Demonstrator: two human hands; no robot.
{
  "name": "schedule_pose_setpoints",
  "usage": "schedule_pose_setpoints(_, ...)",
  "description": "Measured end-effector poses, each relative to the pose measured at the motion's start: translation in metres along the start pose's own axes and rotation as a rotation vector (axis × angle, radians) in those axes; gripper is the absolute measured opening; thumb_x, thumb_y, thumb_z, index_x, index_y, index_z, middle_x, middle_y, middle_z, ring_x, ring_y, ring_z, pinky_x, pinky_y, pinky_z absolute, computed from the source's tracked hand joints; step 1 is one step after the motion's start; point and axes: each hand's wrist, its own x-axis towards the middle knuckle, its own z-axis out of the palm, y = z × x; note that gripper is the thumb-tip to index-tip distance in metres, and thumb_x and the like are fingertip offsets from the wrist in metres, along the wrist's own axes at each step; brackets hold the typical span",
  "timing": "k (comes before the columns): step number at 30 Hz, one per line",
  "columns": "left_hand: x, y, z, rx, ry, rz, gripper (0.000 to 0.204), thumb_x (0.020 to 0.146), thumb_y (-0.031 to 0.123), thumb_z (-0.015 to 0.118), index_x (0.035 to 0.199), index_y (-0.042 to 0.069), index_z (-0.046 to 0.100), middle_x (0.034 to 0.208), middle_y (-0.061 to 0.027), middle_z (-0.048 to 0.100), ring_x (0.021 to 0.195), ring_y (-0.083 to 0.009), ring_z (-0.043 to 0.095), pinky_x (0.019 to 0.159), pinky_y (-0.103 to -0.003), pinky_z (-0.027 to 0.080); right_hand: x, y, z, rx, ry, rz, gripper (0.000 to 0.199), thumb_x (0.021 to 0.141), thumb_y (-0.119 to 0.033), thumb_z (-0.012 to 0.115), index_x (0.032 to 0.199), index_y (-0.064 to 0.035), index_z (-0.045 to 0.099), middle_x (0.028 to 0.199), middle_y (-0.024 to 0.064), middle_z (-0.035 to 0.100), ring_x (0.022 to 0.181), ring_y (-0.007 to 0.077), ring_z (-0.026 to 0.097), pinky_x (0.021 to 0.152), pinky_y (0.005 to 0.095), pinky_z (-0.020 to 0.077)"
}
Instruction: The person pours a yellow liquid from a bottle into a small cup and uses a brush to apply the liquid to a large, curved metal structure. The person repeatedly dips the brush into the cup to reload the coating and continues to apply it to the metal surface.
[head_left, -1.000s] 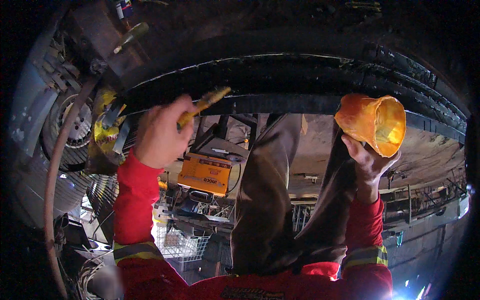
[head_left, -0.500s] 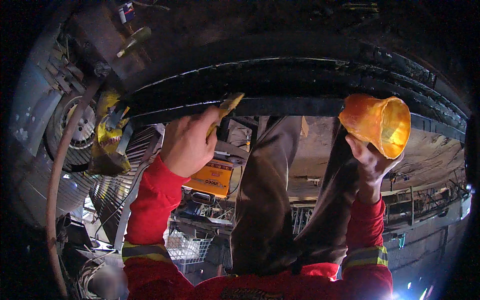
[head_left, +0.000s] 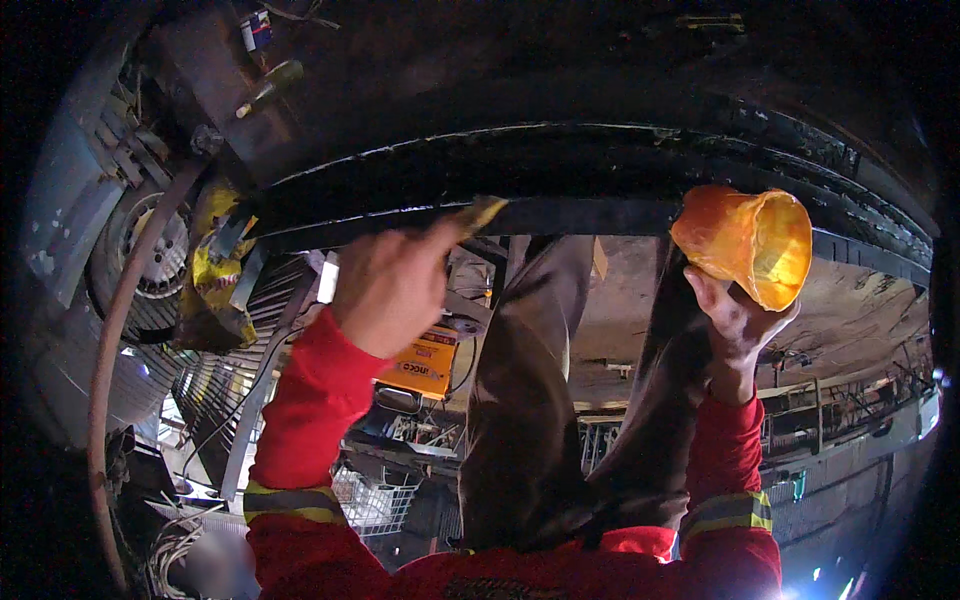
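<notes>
My left hand, blurred by motion, is closed on a flat yellow-brown piece that sticks out past the fingertips; its exact kind is unclear. The piece lies over the front edge of a long black metal beam; whether it touches cannot be told. On the right, an orange cup with a flared mouth is tilted, opening to the right, its inside pale yellow. My right hand grips this cup from below, with the fingers partly hidden behind it.
Beneath the beam are my legs and an orange box-shaped machine. To the left are a brown hose, a wheel, and a crumpled yellow bag. A bottle lies at the far left. Lower down sits a wire basket.
My left hand has moved slightly to the right along the beam with the yellow-brown piece. The cup in my right hand has shifted a little to the left.
</notes>
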Motion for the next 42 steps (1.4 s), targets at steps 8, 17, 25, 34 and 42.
schedule_pose_setpoints(8, -0.019, 0.018, 0.025, -0.023, 0.040, -0.109, 0.030, 0.078, 0.007, 0.063, 0.107, 0.010, 0.058, 0.077, -0.0151, 0.065, 0.065, -0.0358, 0.063, 0.057, -0.046, 0.050, -0.008, 0.003, -0.002, 0.197, 0.087, 0.041, 0.064, 0.062, -0.027, 0.089, 0.110, 0.0010, 0.059, 0.102, 0.0058, 0.068, 0.088, 0.0162, 0.066, 0.080, 0.0309, 0.0524)
schedule_pose_setpoints(17, 0.002, -0.093, -0.009, -0.131, 0.074, -0.115, 0.019, 0.079, 0.010, 0.067, 0.096, 0.007, 0.060, 0.084, -0.0146, 0.066, 0.077, -0.0366, 0.065, 0.067, -0.040, 0.049, -0.001, -0.008, 0.010, 0.063, -0.034, 0.065, 0.070, 0.063, -0.032, 0.088, 0.115, 0.0016, 0.057, 0.104, 0.0082, 0.067, 0.090, 0.0191, 0.066, 0.083, 0.0318, 0.0513)
schedule_pose_setpoints(25, 0.018, -0.121, -0.017, -0.091, -0.149, -0.024, 0.017, 0.075, 0.009, 0.068, 0.090, 0.005, 0.060, 0.077, -0.0156, 0.063, 0.072, -0.0365, 0.061, 0.063, -0.042, 0.046, -0.003, -0.027, 0.033, 0.234, 0.013, 0.162, 0.073, 0.063, -0.026, 0.089, 0.120, 0.0019, 0.053, 0.111, 0.0092, 0.064, 0.096, 0.0203, 0.064, 0.087, 0.0332, 0.0503)
schedule_pose_setpoints(34, -0.003, -0.107, -0.015, 0.068, -0.120, 0.000, 0.023, 0.077, 0.009, 0.063, 0.098, 0.011, 0.056, 0.077, -0.0135, 0.063, 0.072, -0.0384, 0.060, 0.063, -0.047, 0.045, -0.027, -0.014, 0.042, -0.396, 0.008, -0.181, 0.072, 0.062, -0.015, 0.089, 0.121, 0.0023, 0.053, 0.111, 0.0098, 0.063, 0.098, 0.0213, 0.064, 0.089, 0.0343, 0.0505)
schedule_pose_setpoints(42, -0.008, -0.106, -0.042, 0.007, -0.064, -0.057, 0.015, 0.079, 0.010, 0.062, 0.093, 0.009, 0.058, 0.080, -0.0136, 0.064, 0.074, -0.0382, 0.059, 0.064, -0.046, 0.045, -0.022, -0.002, 0.038, -0.326, -0.106, -0.207, 0.069, 0.061, -0.009, 0.088, 0.120, 0.0031, 0.053, 0.111, 0.0103, 0.064, 0.098, 0.0222, 0.064, 0.090, 0.0343, 0.0510)
